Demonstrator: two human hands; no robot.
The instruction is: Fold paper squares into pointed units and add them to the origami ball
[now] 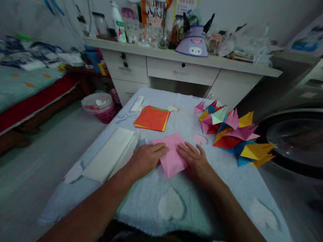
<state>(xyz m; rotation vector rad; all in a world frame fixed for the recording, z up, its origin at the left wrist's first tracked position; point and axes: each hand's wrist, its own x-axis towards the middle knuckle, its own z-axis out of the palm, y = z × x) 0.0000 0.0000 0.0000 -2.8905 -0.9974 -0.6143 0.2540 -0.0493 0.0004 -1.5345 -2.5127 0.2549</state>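
Pink paper (174, 153): creased, on cloth-covered table (136, 211) between both hands | left hand (147, 157): fingers together on its left side (whether pinching, cannot tell) | right hand (195, 161): fingers spread flat, apparently steadying the sheet

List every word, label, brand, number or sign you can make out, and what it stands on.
"A": apparently, in red on the white bottle; its other print is unreadable.
Orange bag: large white lettering, too blurred to read.
Yellow-edged sheet on the wall: too small and blurred.
White box on the table: any print is too small.
Pink paper: no lettering visible.
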